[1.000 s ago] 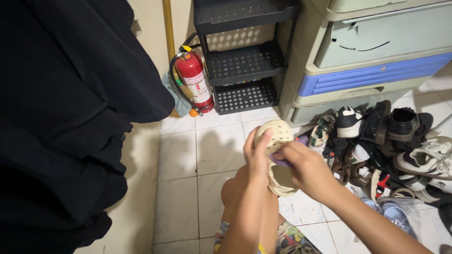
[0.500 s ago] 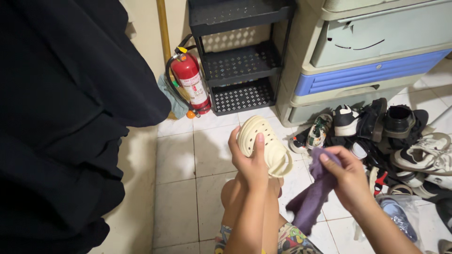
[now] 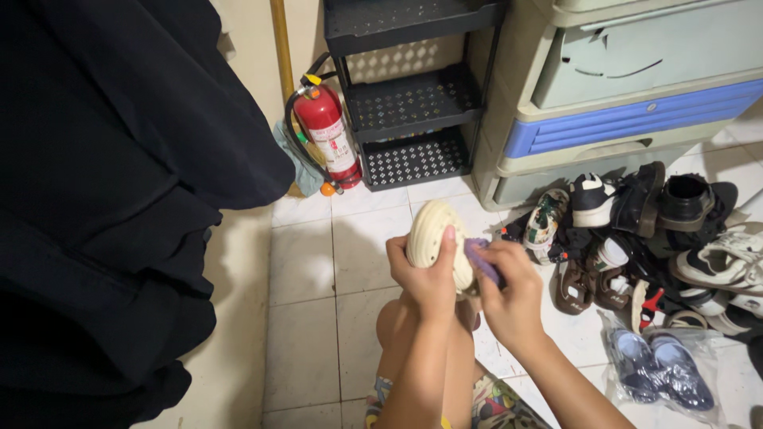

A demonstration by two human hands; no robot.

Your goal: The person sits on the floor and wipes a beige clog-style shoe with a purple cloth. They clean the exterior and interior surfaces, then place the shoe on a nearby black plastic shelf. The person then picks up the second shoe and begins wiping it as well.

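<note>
Head view showed the left hand (image 3: 425, 274) wrapped tight around a cream foam clog (image 3: 433, 234) with round holes, held up over the knee. Right beside it, the right hand (image 3: 509, 290) was closed on a soft purple cloth (image 3: 481, 258) that touched the clog's side. Right of the clog lay a pile of shoes (image 3: 636, 230), and a clear plastic bag (image 3: 660, 365) held blue shoes.

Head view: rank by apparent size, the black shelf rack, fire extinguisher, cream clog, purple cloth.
1. Black shelf rack, partly cut off at the top.
2. Fire extinguisher.
3. Cream clog, nearer the camera, so its rank against the extinguisher is unsure.
4. Purple cloth, mostly hidden in the right hand.
</note>
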